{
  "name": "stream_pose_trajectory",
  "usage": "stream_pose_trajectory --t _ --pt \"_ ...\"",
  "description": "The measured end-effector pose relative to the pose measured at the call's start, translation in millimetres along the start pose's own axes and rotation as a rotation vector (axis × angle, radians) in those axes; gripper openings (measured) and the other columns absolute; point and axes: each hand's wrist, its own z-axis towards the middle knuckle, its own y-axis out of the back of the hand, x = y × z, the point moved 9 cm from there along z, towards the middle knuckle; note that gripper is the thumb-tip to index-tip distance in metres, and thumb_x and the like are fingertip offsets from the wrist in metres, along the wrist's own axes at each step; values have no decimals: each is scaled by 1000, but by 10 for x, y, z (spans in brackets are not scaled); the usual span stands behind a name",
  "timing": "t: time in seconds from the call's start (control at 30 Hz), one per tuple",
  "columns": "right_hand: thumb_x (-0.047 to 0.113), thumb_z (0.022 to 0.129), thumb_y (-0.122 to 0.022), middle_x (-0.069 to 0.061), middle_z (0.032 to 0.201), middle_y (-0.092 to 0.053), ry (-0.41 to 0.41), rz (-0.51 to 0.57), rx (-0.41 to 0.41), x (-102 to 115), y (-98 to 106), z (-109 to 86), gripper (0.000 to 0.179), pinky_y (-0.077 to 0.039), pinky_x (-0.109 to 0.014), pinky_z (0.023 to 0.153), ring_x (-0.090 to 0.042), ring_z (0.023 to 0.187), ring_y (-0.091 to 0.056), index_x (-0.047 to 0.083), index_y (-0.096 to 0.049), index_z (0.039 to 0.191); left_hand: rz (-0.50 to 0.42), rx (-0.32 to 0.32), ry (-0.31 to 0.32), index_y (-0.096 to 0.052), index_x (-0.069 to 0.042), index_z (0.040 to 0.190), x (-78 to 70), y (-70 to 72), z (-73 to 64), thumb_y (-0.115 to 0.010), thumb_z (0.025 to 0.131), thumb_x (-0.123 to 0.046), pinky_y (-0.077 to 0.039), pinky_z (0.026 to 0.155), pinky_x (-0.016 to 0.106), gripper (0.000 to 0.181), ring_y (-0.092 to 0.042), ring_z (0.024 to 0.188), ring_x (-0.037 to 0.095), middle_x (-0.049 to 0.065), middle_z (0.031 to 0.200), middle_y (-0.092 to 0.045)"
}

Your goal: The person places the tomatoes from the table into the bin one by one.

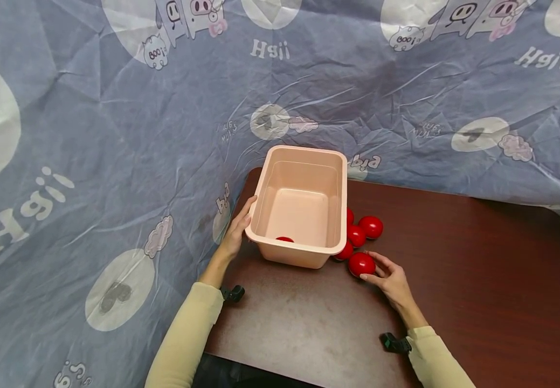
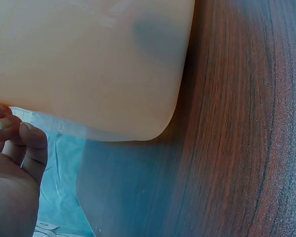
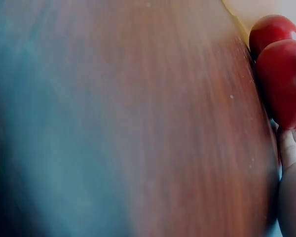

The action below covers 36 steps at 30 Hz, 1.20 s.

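A pale peach plastic tub (image 1: 304, 257) stands at the table's far left corner. At its left side my left hand (image 1: 235, 233) holds the rim; in the left wrist view the curled fingers (image 2: 33, 136) meet the rim's edge. Inside, against the near wall, the top of one red ball (image 1: 285, 239) shows, and a dark round shadow appears through the wall in the left wrist view. My right hand (image 1: 392, 280) pinches a shiny red ball (image 1: 361, 264) between thumb and fingers, just right of the tub. Another red ball (image 3: 272, 32) lies behind it in the right wrist view.
Several more red balls (image 1: 371, 227) cluster along the tub's right side, partly hidden by it. The brown wooden table (image 1: 483, 280) extends to the right. A blue-grey printed sheet (image 1: 129, 134) hangs behind and to the left, close to the tub.
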Motion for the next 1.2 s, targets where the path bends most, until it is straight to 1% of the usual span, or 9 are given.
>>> stream_pose_trajectory --t 0.1,0.2,0.33,0.4,0.5,0.6,0.77,1.03,1.2 --pt "-6 74 -79 1 129 -59 5 -22 -32 1 13 3 70 -51 -15 88 1 110 -62 -9 -47 137 5 1 -2 -20 -8 156 -9 3 1 -26 100 -14 -41 51 25 57 -43 60 32 30 145 -35" --pt "-5 73 -79 2 126 -60 3 -26 -53 12 16 5 70 -50 -15 88 1 108 -63 -10 -48 136 7 4 0 -19 -8 156 -15 4 0 -26 99 -14 -40 52 24 57 -45 63 24 28 151 -29" --pt "-5 74 -79 5 123 -60 -15 -11 -61 9 18 5 70 -51 -15 87 1 106 -64 -11 -48 136 -4 2 7 -19 -8 156 -17 5 -9 -26 99 -15 -40 50 25 57 -38 55 36 30 146 -35" --pt "-4 74 -79 7 122 -61 -32 -4 -67 -2 27 8 69 -52 -15 86 1 105 -65 -10 -48 136 -3 -1 13 -19 -9 156 -14 7 -13 -26 99 -15 -41 50 26 57 -39 54 36 29 142 -39" --pt "-5 74 -79 10 119 -63 -50 17 -78 -10 42 13 69 -52 -16 85 1 104 -66 -10 -48 136 -2 -6 21 -19 -10 156 -5 10 -17 -26 99 -15 -41 50 27 57 -43 52 25 28 135 -44" --pt "-6 75 -78 11 119 -64 -44 38 -78 14 44 17 69 -52 -16 85 0 105 -66 -11 -47 136 2 -6 21 -20 -10 156 -8 10 -16 -26 100 -16 -41 52 26 57 -47 60 15 27 142 -40" --pt "-10 75 -76 9 118 -66 5 89 -78 125 47 28 67 -53 -18 85 -3 104 -67 -14 -46 134 0 -2 13 -19 -10 156 -21 11 -8 -26 100 -16 -40 53 24 57 -45 62 22 26 153 -28" --pt "-12 77 -73 8 119 -67 44 114 -76 333 50 59 65 -53 -19 85 -5 104 -68 -17 -44 135 -18 -2 13 -20 -9 156 -5 9 -17 -27 100 -15 -41 50 25 56 -42 53 26 32 144 -34" --pt "-12 78 -72 10 117 -67 59 85 -94 468 67 109 61 -52 -17 85 -2 103 -68 -16 -46 133 -6 -22 -7 -25 -22 155 227 73 15 -30 100 -26 -40 49 24 55 -42 52 19 21 151 -33"
